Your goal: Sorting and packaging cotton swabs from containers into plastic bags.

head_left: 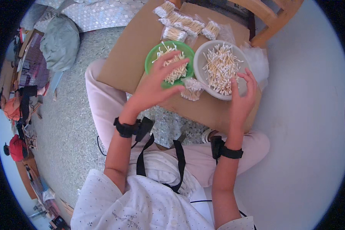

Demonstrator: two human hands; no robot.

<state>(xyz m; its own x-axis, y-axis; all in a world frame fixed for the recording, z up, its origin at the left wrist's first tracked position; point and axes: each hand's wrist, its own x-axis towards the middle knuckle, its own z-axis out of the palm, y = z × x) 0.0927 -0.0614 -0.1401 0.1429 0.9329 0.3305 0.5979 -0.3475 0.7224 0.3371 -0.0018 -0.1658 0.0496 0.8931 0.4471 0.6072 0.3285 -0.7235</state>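
Note:
My left hand (151, 87) hovers over a green basket (148, 61), fingers spread, with nothing visible in it. Loose cotton swabs (177, 75) lie in that basket, partly hidden by the fingers. At the right rim of a pale grey bowl (200, 69) is my right hand (243, 97), its thumb and fingers apart and seemingly empty. Many cotton swabs (221, 66) fill the bowl, pointing in various directions. Between the two containers, on the near side, lies a clear bag of cotton swabs (191, 92).
Both containers stand on a brown cardboard surface (122, 63). Several bagged bundles of swabs (182, 23) lie at its far side. Clear plastic bags (256, 61) rest right of the bowl, near a wooden chair (270, 23). Two people, in orange (12, 109) and red (16, 148), are far left.

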